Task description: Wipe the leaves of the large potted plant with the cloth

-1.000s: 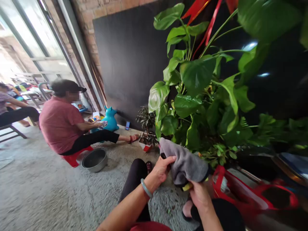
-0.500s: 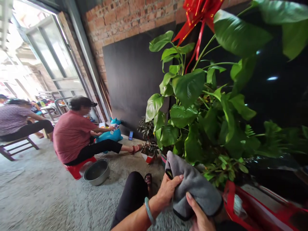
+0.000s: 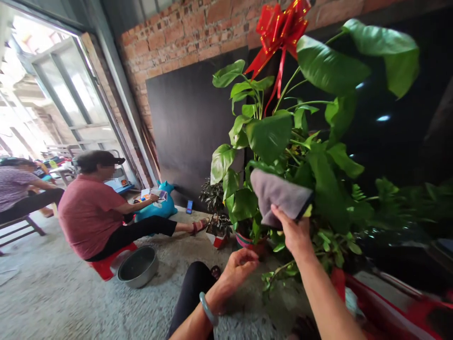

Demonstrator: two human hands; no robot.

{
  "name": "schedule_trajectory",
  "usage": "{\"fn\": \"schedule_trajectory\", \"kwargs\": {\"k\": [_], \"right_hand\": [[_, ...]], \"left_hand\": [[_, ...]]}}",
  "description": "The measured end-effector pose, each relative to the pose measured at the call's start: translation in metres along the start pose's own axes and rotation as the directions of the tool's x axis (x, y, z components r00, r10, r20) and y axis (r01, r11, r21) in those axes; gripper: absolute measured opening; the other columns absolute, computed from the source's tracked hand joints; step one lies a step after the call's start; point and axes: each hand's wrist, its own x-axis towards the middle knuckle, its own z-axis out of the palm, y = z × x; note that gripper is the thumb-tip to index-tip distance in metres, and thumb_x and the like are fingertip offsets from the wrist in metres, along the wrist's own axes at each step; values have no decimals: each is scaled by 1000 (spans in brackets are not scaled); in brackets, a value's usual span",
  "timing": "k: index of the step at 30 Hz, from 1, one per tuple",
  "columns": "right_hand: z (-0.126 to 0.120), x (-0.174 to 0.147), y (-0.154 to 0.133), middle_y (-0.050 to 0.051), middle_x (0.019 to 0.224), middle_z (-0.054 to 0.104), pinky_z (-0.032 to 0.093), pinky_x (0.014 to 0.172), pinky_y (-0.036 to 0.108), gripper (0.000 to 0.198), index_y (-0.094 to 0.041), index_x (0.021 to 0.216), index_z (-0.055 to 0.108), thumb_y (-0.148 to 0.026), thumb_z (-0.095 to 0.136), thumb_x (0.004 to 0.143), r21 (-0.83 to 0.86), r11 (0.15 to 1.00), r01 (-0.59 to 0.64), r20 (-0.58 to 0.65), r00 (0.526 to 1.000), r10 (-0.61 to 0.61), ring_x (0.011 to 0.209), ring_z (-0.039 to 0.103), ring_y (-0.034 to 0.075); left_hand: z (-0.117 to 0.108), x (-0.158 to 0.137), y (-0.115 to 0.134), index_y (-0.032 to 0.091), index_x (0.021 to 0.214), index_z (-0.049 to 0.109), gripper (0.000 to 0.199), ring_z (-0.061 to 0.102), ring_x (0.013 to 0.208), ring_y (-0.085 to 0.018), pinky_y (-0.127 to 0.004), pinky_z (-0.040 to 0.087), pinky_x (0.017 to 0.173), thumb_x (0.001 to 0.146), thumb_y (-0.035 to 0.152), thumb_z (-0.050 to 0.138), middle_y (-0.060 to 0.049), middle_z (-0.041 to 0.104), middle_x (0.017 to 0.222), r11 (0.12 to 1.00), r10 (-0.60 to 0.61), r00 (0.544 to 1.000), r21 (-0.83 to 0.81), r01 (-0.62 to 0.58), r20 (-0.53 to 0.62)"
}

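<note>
My right hand point(image 3: 295, 231) is closed on a folded grey cloth point(image 3: 278, 193) with a dark edge, raised against the leaves of a large green potted plant point(image 3: 271, 137). The cloth hides part of the foliage behind it. Lower and to the left, my left hand point(image 3: 240, 269), with a pale bangle point(image 3: 208, 309) at the wrist, is apart from the cloth. Its fingers are loosely curled and nothing shows in them. The plant's pot point(image 3: 247, 242) stands just beyond this hand. A red bow point(image 3: 279, 28) hangs at the top of the plant.
A person in a red shirt point(image 3: 88, 212) sits on a red stool point(image 3: 106, 264) at the left, beside a grey basin point(image 3: 138, 267). A blue animal toy point(image 3: 163, 208) and a small potted plant point(image 3: 215, 226) stand ahead. A red bag point(image 3: 378, 302) lies at the lower right.
My left hand has let go of the cloth and stays low. My right hand has carried the cloth up and forward to the leaves. The view has shifted slightly.
</note>
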Motion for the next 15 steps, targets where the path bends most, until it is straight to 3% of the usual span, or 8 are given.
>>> {"fn": "schedule_trajectory", "kwargs": {"k": [2,5,7,10,12,15], "right_hand": [[-10,-21,9,13,105,78,56,98,48,65,-17,107,74,-49,88,52,-38,996,-80,77,994,82,102,72,34],[-32,-40,-3,12,111,77,55,101,49,64,-20,107,74,-48,90,52,-84,992,-95,27,995,97,107,71,34],[-30,-29,-28,12,126,72,50,109,49,77,-18,120,69,-47,91,51,-81,996,28,-100,994,-36,120,66,33],[-4,15,-55,14,136,65,43,115,46,84,-15,127,64,-47,89,53,-61,969,239,-223,943,-247,129,59,32],[13,36,-53,15,125,71,49,109,45,70,-14,115,68,-46,87,55,-29,962,272,-154,950,-273,120,65,33],[14,26,-29,12,98,78,57,94,46,45,-17,94,72,-45,84,60,-70,959,273,107,958,-265,99,73,34]], "left_hand": [[-29,1,-19,17,93,72,20,62,86,-20,-29,46,79,79,29,64,-7,72,94,948,57,997,317,-40,-45],[-75,3,-48,19,93,73,21,63,94,-22,-33,44,93,77,20,60,-6,73,96,742,-4,986,660,114,-165],[-96,3,-67,21,99,73,26,63,106,-24,-35,42,99,78,18,58,-6,74,106,585,-77,968,775,238,-240],[-106,1,-92,24,109,72,34,55,125,-30,-40,39,102,78,21,59,-8,71,122,365,-187,945,874,320,-268],[-103,-1,-106,24,110,72,37,48,133,-36,-48,34,105,75,24,60,-12,68,129,255,-232,951,930,263,-205],[-100,-2,-121,20,111,72,40,41,138,-42,-55,25,108,73,28,60,-18,64,132,195,-241,962,964,179,-130]]}}
